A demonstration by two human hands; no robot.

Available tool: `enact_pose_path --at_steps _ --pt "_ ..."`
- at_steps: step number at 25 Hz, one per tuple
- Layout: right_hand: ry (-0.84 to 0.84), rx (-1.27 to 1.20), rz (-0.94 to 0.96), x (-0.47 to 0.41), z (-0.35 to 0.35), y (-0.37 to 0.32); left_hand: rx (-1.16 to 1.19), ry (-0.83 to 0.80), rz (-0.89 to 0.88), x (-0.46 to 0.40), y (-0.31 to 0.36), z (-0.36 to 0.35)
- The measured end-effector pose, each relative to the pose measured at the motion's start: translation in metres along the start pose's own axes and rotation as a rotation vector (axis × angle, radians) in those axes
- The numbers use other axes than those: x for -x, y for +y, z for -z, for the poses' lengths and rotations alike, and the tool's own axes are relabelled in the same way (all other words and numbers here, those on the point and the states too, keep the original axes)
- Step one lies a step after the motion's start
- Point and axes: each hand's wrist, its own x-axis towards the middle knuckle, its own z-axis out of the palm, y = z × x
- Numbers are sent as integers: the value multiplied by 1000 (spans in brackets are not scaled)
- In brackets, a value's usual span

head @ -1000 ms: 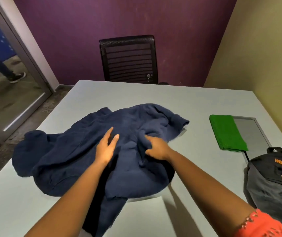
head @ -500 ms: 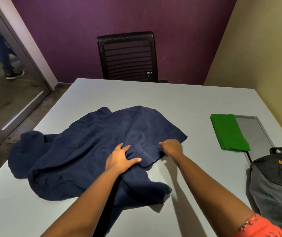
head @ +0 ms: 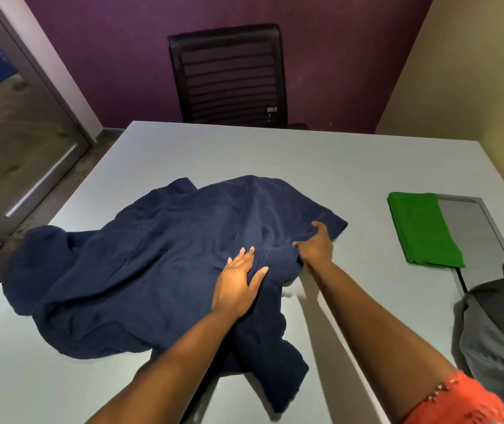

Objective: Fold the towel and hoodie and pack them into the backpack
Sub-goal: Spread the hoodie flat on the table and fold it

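Nearest, a hoodie [head: 152, 270] sleeve hangs off the worktop [head: 275, 154] edge. Left hand [head: 237, 283] lies flat, fingers spread, on the navy hoodie, prob. pinning it w/ the palm while right hand [head: 316, 247] curls round the hem edge, apparently tugging it straight. Backpack [head: 498, 332] waits at right. Further out, green towel [head: 422, 229], already folded, lies well apart; chair [head: 229, 78] beyond.

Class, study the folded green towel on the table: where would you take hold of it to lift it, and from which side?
Probably grip the green towel at its near short edge, coming from the person's side with the right hand. It lies flat and folded, partly over a grey panel; pinching all layers should keep the fold.
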Motion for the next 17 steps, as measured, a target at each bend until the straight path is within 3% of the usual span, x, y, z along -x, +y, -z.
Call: enact_pose_path --at_steps 2,7,12,17 --pt "69 119 222 -10 27 -25 -5 -70 -47 -1 1 -9" --pt "415 266 354 -58 96 -72 -148 -166 -197 -13 12 -22" --pt "133 723 288 -83 110 -34 -318 -262 -150 -14 7 -15" --pt "-180 865 329 -51 81 34 -576 -311 -104 5 -22 -8"
